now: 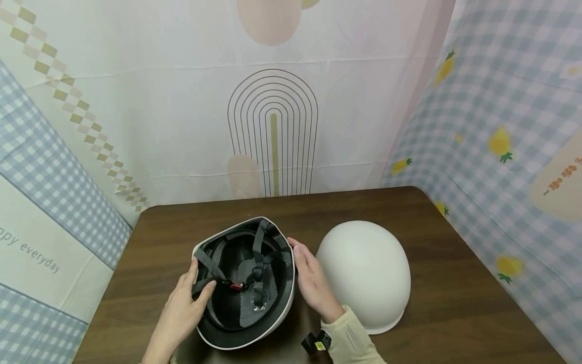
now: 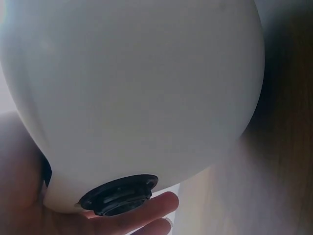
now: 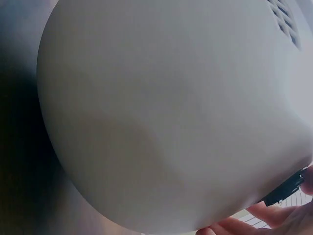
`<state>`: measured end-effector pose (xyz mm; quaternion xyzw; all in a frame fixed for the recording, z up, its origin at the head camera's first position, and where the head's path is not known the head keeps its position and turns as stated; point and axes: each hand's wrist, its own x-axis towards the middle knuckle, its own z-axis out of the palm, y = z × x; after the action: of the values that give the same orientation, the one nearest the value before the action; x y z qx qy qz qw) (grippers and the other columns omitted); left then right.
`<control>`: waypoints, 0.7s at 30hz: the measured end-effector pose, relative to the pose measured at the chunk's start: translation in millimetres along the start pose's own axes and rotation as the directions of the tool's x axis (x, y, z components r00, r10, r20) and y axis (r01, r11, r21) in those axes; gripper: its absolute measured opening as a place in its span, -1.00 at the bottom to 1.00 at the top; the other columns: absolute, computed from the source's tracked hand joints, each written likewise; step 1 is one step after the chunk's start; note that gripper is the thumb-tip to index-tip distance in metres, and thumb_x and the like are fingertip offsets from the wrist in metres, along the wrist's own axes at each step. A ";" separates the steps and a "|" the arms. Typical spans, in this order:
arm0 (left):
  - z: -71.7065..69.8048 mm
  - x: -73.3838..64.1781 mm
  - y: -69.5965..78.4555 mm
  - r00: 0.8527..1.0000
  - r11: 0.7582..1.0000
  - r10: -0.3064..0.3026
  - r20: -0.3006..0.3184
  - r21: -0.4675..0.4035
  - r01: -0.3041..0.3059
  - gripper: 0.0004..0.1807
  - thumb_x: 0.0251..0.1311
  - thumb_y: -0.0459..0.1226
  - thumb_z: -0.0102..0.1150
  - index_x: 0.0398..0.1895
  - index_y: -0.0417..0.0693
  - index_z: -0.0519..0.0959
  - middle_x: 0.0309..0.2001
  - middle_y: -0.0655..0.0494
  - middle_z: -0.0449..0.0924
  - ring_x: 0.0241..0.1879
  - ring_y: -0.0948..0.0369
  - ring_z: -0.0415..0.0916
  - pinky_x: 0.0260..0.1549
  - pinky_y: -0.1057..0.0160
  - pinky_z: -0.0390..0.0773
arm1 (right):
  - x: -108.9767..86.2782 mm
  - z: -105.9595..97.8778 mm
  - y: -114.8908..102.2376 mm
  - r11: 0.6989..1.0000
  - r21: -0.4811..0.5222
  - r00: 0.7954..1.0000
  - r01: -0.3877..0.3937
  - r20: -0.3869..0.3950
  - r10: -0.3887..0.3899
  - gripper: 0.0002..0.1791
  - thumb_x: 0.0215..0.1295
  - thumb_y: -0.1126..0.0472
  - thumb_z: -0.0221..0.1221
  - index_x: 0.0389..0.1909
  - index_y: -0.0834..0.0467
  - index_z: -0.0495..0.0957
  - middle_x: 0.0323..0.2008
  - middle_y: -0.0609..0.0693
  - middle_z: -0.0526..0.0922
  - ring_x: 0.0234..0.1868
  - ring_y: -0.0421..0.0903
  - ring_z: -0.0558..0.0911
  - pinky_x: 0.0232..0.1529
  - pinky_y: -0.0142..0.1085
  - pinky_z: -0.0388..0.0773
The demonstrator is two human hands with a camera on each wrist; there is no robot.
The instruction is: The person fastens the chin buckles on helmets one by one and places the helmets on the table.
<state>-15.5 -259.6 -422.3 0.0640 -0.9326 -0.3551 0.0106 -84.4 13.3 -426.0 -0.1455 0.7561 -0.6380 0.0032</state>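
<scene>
A white helmet (image 1: 291, 298) is turned with its black-lined hollow up and towards the head camera. Dark chin straps (image 1: 257, 242) with a red-marked buckle (image 1: 236, 286) lie across the hollow. My left hand (image 1: 179, 308) grips the left rim, thumb over the edge and fingers outside. My right hand (image 1: 313, 278) holds the opposite side, its fingers along the outer shell. In the left wrist view, fingers lie by a round black fitting (image 2: 120, 196) on the smooth shell. The right wrist view shows a black fitting (image 3: 286, 188) near the fingers, and slotted vents (image 3: 286, 22).
A second white helmet-like dome (image 1: 364, 273) stands rounded side up, just right of my right hand. Both are at the brown wooden table (image 1: 436, 263). Patterned cloth (image 1: 191, 126) hangs behind the table and along both sides.
</scene>
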 end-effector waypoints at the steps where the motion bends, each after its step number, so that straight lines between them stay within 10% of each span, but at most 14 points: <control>1: 0.2 0.1 -0.1 1.000 1.000 -0.002 0.000 0.001 0.002 -0.13 0.40 0.09 -0.03 0.56 -0.07 -0.16 0.39 -0.29 0.15 0.30 -0.30 0.19 0.15 -0.29 0.24 | 0.2 -0.1 0.9 1.000 -0.007 1.000 -0.002 0.003 0.002 -0.45 0.59 -0.06 -0.26 0.36 0.18 0.34 0.32 0.04 0.40 0.33 -0.08 0.34 0.34 -0.06 0.18; 21: 8.1 5.6 -4.6 0.995 0.998 -0.066 0.077 0.022 0.064 -0.10 0.37 0.16 -0.03 0.57 -0.01 -0.15 0.42 -0.36 0.08 0.34 -0.30 0.11 0.16 -0.33 0.20 | 0.2 -1.0 4.2 0.998 -0.050 0.995 -0.027 0.097 0.032 -0.39 0.58 -0.14 -0.32 0.47 0.09 0.15 0.44 -0.03 0.19 0.45 -0.13 0.13 0.41 -0.05 0.01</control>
<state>-21.1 -258.4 -431.6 0.0805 -0.9330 -0.3486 -0.0381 -85.7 14.8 -429.8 -0.1653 0.7724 -0.6115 0.0460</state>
